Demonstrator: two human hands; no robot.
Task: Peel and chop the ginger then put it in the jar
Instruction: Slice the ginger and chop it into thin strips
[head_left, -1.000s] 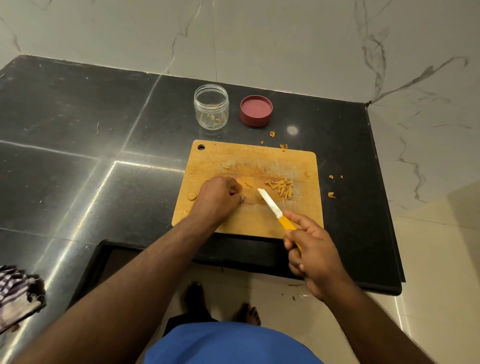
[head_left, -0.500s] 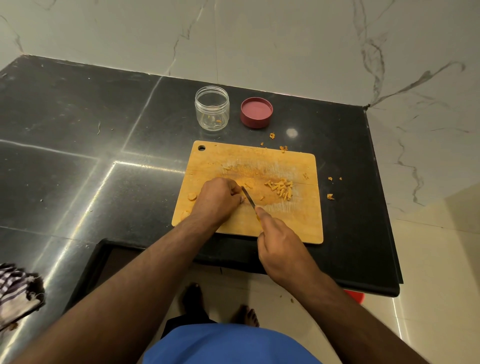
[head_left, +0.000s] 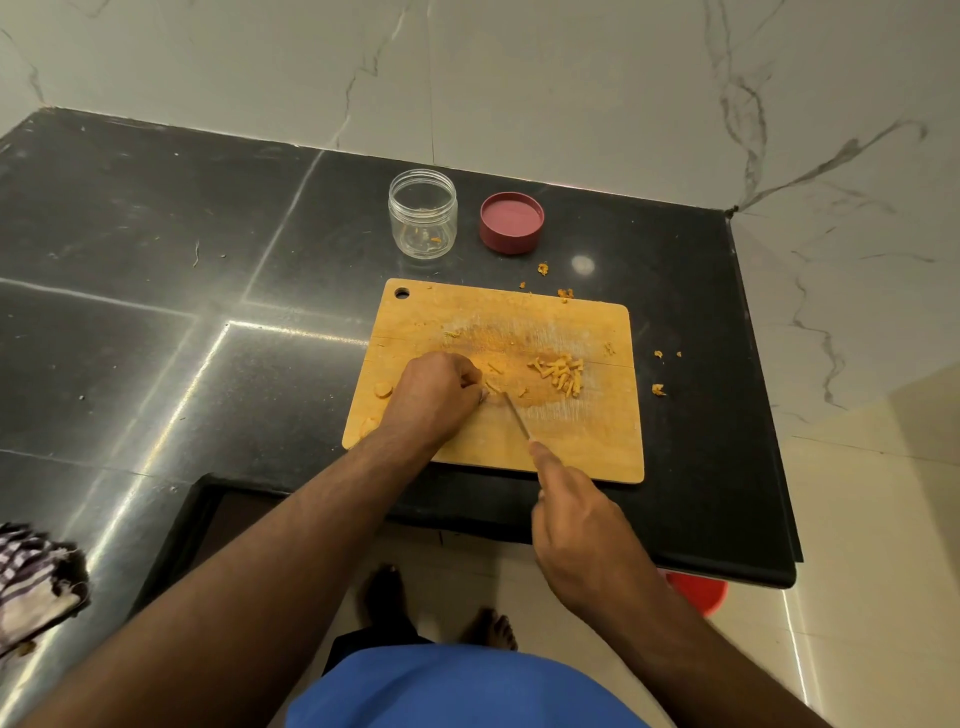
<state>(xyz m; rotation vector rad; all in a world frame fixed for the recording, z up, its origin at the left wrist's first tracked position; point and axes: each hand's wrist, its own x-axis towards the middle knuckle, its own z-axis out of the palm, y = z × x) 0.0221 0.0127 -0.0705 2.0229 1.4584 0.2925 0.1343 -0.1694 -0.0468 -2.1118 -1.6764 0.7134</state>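
Observation:
A wooden cutting board (head_left: 571, 441) lies on the black counter. My left hand (head_left: 434, 392) rests on it with fingers curled over a small piece of ginger, mostly hidden under the fingertips. My right hand (head_left: 576, 512) grips a knife (head_left: 516, 415), blade edge-on, its tip beside the left fingertips. A pile of chopped ginger sticks (head_left: 558, 374) lies on the board to the right. Two round ginger slices (head_left: 383, 389) sit at the board's left edge. An open clear jar (head_left: 423, 221) stands behind the board with a few bits inside.
The jar's red lid (head_left: 511, 222) lies upside down to the right of the jar. Ginger scraps (head_left: 658, 388) are scattered on the counter right of and behind the board. A striped cloth (head_left: 31, 577) lies at the far left. The counter edge runs just below the board.
My right hand swung the knife from a raised, flat position at the board's lower middle in to my left fingertips, then drew back slightly toward me. My left hand stayed in place.

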